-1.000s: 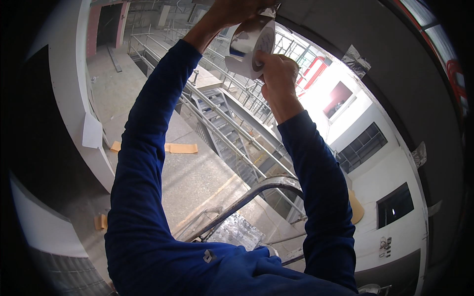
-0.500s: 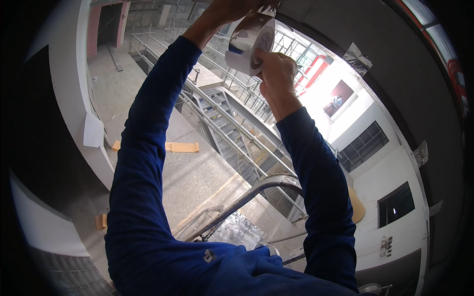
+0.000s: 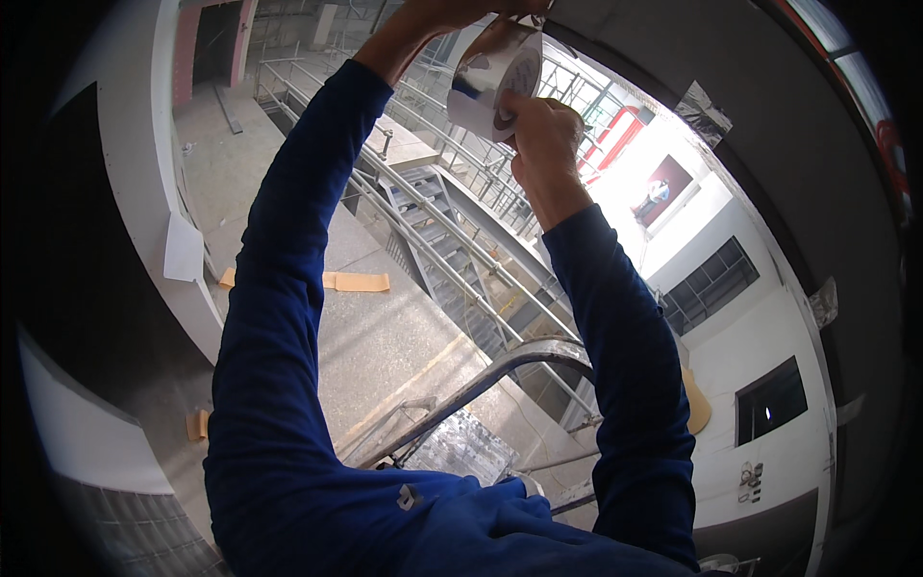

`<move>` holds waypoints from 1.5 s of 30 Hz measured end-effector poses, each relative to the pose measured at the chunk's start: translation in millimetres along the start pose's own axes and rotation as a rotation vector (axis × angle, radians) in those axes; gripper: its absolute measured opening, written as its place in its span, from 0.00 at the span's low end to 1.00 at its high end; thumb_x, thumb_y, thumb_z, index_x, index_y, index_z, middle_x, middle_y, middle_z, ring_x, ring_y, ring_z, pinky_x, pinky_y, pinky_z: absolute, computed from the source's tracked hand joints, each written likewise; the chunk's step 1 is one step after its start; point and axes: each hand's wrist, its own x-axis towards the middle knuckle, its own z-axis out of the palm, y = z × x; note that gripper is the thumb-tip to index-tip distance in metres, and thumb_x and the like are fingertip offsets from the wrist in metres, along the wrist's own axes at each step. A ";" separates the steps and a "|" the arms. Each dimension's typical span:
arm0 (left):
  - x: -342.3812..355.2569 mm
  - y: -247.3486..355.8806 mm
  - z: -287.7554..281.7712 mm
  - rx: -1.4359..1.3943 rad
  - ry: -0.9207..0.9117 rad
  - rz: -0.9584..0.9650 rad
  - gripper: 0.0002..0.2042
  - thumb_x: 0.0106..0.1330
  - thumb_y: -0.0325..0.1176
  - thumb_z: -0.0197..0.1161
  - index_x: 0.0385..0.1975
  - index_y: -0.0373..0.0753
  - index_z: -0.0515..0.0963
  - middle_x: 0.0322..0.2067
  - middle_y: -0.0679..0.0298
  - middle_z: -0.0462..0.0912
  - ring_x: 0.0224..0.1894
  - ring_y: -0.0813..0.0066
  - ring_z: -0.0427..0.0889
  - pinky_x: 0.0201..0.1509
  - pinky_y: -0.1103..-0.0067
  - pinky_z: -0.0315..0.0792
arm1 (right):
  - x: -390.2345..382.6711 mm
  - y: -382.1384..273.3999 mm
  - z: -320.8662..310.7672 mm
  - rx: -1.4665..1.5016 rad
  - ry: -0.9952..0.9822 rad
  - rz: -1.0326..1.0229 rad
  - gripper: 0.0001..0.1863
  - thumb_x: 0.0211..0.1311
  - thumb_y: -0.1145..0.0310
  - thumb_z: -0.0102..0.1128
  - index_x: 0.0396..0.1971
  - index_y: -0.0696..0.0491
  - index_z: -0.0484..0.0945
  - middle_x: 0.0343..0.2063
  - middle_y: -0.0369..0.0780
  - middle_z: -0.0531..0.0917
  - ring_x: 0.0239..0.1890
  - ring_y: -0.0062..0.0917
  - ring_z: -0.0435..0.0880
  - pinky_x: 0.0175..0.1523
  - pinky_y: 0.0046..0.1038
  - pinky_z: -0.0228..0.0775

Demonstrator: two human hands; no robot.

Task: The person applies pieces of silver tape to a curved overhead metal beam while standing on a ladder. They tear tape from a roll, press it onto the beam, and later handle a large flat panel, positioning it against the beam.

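Note:
A wide roll of shiny aluminium foil tape (image 3: 488, 72) hangs high in front of me, its pale side face turned right. My right hand (image 3: 548, 139) grips it, with fingers closed at the core and lower rim. My left hand (image 3: 452, 13) is above, partly cut off by the top edge. Its fingertips are closed at the pulled-out upper end of the tape, beside the dark grey panel (image 3: 635, 72). Exactly how they pinch the tape is hard to see. Blue sleeves cover both forearms.
Foil patches (image 3: 700, 113) stick to the panel's edge. A curved metal rail (image 3: 481, 382) stands below my arms. Lower down are metal stairs (image 3: 444, 245), scaffold pipes (image 3: 413, 197) and a concrete floor (image 3: 385, 337) with an orange-tan strip (image 3: 358, 282). A distant person (image 3: 657, 192) stands by a doorway.
The tape roll and my right hand have shifted slightly up and to the right. My left hand stays at the tape's upper end, a little higher in the picture.

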 end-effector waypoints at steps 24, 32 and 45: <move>-65.8 -94.9 40.8 -0.134 0.264 -0.114 0.11 0.65 0.37 0.74 0.31 0.34 0.86 0.25 0.61 0.87 0.28 0.78 0.85 0.35 0.77 0.77 | -5.5 -6.5 -4.1 0.000 0.034 0.012 0.13 0.53 0.76 0.71 0.32 0.72 0.83 0.31 0.53 0.86 0.30 0.35 0.87 0.36 0.33 0.82; -60.0 -79.6 38.9 -0.095 0.237 -0.094 0.14 0.63 0.32 0.73 0.18 0.36 0.78 0.15 0.75 0.73 0.22 0.89 0.70 0.21 0.79 0.63 | -2.8 2.1 -2.5 -0.048 0.054 0.029 0.14 0.52 0.77 0.71 0.34 0.73 0.83 0.31 0.53 0.87 0.30 0.34 0.87 0.36 0.32 0.80; -56.6 -58.4 11.1 -0.999 -0.176 -0.469 0.06 0.71 0.29 0.67 0.35 0.32 0.86 0.31 0.63 0.88 0.31 0.75 0.86 0.34 0.80 0.78 | -4.0 5.8 -1.2 -0.114 0.081 0.000 0.14 0.50 0.76 0.70 0.32 0.72 0.84 0.29 0.51 0.87 0.30 0.33 0.87 0.37 0.31 0.79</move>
